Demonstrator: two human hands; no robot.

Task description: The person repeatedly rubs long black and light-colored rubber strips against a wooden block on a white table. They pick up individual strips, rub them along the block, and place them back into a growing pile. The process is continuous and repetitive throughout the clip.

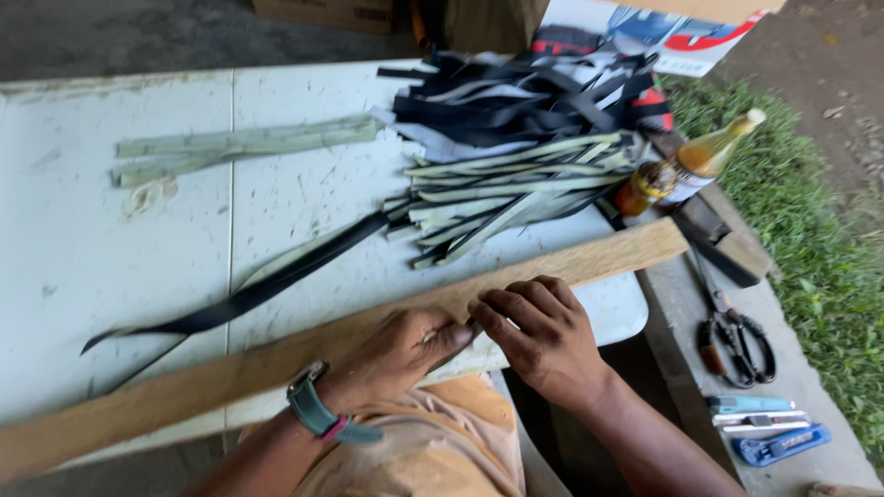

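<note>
Both hands sat on one long wooden plank (276, 354), laid diagonally across the near edge of the white table (92, 230). Left hand (405, 350) curled over the plank's near edge, fingers bent, grasping it; right hand (543, 336) just beside it, touching, knuckles bent, fingertips pressed to the wood. Whether sth small was pinched btwn them couldn't be told. One wristwatch (313, 410) on left wrist. One long black strip (276, 281) lay left-centre. Far right: a pile of strips (516, 138), too many to count. Right: 1 bottle (691, 166), 1 pair of scissors (732, 336), 2 box cutters (764, 428).
</note>
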